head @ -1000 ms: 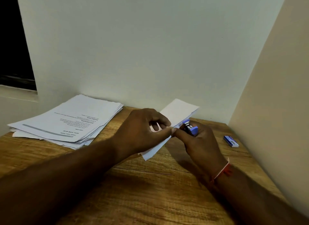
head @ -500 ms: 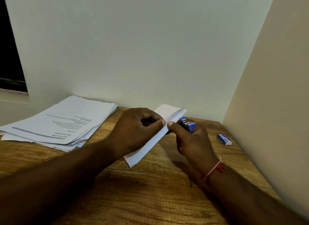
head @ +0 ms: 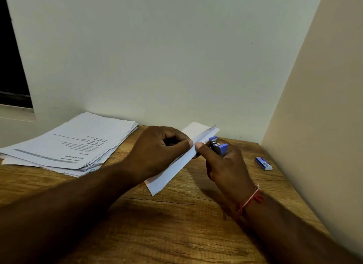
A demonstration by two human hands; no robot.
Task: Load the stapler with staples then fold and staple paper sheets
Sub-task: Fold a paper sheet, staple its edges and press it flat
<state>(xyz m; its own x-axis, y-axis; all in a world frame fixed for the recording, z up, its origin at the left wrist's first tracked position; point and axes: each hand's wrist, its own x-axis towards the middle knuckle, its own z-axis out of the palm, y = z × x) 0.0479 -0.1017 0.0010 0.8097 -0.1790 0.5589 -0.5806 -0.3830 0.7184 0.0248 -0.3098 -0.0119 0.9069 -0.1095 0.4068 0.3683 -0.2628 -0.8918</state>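
A folded white paper sheet [head: 176, 165] runs diagonally above the wooden desk [head: 176, 224]. My left hand [head: 157, 153] pinches its long edge between thumb and fingers. My right hand [head: 224, 165] grips a small blue and metal stapler [head: 218, 145] in its palm, its thumb tip touching the same paper edge right beside my left fingertips. The stapler's jaw end points up and away, just right of the paper. The sheet's far end lies close to the back wall.
A stack of printed sheets [head: 74, 144] lies at the back left of the desk. A small blue staple box [head: 264, 163] sits at the right, near the side wall [head: 324, 126]. The back wall stands close behind the hands.
The folded sheet has flattened into a narrower strip and my fingers have closed along its edge. My right thumb has come up against my left fingertips.
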